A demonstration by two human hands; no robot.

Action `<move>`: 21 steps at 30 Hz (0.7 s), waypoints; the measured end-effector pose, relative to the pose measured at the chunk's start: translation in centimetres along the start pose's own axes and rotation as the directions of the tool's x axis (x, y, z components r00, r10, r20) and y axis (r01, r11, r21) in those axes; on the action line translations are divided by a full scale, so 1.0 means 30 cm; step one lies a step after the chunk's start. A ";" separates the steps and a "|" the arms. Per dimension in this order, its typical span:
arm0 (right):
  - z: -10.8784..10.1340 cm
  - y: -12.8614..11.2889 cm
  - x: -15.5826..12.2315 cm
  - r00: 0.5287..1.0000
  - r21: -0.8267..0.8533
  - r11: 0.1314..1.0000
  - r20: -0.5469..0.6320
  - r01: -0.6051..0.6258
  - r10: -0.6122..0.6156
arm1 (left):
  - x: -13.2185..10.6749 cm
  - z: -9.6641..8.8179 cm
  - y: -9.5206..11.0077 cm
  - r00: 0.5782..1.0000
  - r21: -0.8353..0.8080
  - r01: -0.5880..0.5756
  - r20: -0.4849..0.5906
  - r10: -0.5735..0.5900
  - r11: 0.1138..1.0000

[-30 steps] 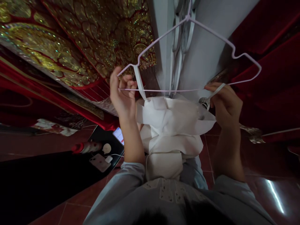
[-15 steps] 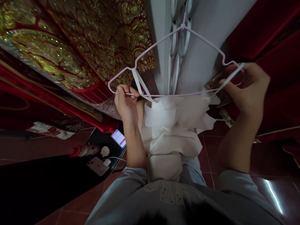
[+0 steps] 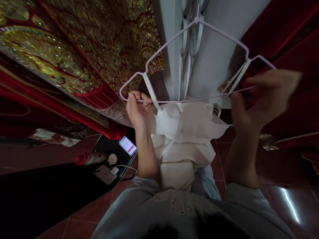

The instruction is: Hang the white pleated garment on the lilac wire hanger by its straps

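Note:
A thin pink clothes hanger (image 3: 197,20) is held out before me, its hook end pointing away. My left hand (image 3: 138,108) is closed on the left end of its bottom bar. From the hanger's two shoulder notches hang the straps of a white garment (image 3: 184,121), whose gathered, crumpled cloth falls toward my lap. The left strap (image 3: 149,87) and the right strap (image 3: 240,76) each loop over a notch. At the hanger's right end, my right hand (image 3: 264,99) is slightly blurred, thumb and fingers apart. It hides that end of the hanger, and no strap shows in its fingers.
Gold-sequined red cloth (image 3: 99,43) hangs at the left, and dark red cloth (image 3: 294,99) at the right. Pale metal lattice (image 3: 185,66) stands ahead. A black table (image 3: 50,199) on my left carries a lit phone (image 3: 127,145), another phone (image 3: 104,175) and a red-capped bottle (image 3: 91,158).
The right strap, earlier stretched in my right fingers at the hanger's end, now rests in the right notch. My right hand has let go of it. The hanger has shifted slightly right.

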State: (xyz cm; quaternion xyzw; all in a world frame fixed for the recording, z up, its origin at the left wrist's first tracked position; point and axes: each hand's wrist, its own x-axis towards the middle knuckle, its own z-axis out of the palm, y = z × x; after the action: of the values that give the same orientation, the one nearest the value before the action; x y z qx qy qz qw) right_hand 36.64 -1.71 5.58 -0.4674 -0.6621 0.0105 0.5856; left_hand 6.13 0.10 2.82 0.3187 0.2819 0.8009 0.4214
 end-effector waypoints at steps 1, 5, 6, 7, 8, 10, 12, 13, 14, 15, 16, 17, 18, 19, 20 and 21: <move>0.013 -0.026 -0.036 0.991 0.000 1.000 0.132 0.028 -0.028 | -0.003 0.002 -0.003 1.000 0.007 -0.004 -0.001 0.004 1.000; 0.071 -0.086 -0.138 0.911 0.008 1.000 0.412 -0.019 0.013 | -0.028 -0.006 -0.004 0.999 0.072 -0.027 -0.016 0.028 0.997; 0.086 -0.087 -0.151 0.921 0.015 0.999 0.388 -0.037 0.029 | -0.040 -0.013 0.001 0.999 0.101 -0.032 -0.003 0.032 0.994; 0.100 -0.083 -0.159 0.935 0.025 0.999 0.353 -0.046 0.035 | -0.054 -0.020 0.008 0.999 0.148 -0.028 0.030 0.024 0.989; 0.114 -0.076 -0.164 0.944 0.037 0.998 0.327 -0.051 0.036 | -0.069 -0.025 0.020 0.997 0.213 -0.016 0.083 -0.002 0.977; 0.137 -0.059 -0.167 0.948 0.064 0.996 0.316 -0.067 0.043 | -0.098 -0.028 0.057 0.971 0.370 0.013 0.217 -0.101 0.929; 0.152 -0.043 -0.164 0.947 0.081 0.993 0.317 -0.085 0.055 | -0.117 -0.016 0.111 0.924 0.480 0.031 0.320 -0.208 0.877; 0.155 -0.036 -0.162 0.949 0.087 0.992 0.310 -0.089 0.058 | -0.118 -0.007 0.142 0.909 0.481 0.034 0.349 -0.227 0.876; 0.155 -0.031 -0.159 0.952 0.092 0.992 0.300 -0.088 0.057 | -0.114 0.000 0.172 0.909 0.438 0.036 0.359 -0.211 0.898; 0.153 -0.027 -0.157 0.955 0.095 0.992 0.292 -0.084 0.052 | -0.103 0.003 0.200 0.921 0.368 0.031 0.351 -0.170 0.929; 0.148 -0.024 -0.155 0.957 0.096 0.993 0.287 -0.076 0.045 | -0.086 0.000 0.224 0.938 0.295 0.017 0.327 -0.117 0.955; 0.143 -0.021 -0.153 0.958 0.095 0.993 0.285 -0.066 0.037 | -0.065 -0.013 0.241 0.956 0.239 -0.010 0.287 -0.061 0.971; 0.137 -0.020 -0.153 0.958 0.092 0.994 0.285 -0.057 0.028 | -0.041 -0.033 0.251 0.971 0.204 -0.046 0.239 -0.004 0.978; 0.132 -0.019 -0.153 0.959 0.090 0.995 0.284 -0.047 0.020 | -0.018 -0.060 0.252 0.981 0.227 -0.084 0.188 0.041 0.970; 0.128 -0.019 -0.153 0.958 0.089 0.995 0.287 -0.042 0.015 | 0.004 -0.091 0.244 0.987 0.252 -0.125 0.132 0.094 0.960; 0.126 -0.021 -0.154 0.956 0.090 0.995 0.293 -0.042 0.013 | 0.020 -0.121 0.228 0.985 0.267 -0.170 0.084 0.153 0.949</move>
State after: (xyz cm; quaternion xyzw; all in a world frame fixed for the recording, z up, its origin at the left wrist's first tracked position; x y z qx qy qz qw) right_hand 32.73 -2.97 1.22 -0.4415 -0.7335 0.1190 0.5029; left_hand -0.23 -3.36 5.60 0.4205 0.3493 0.7759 0.3149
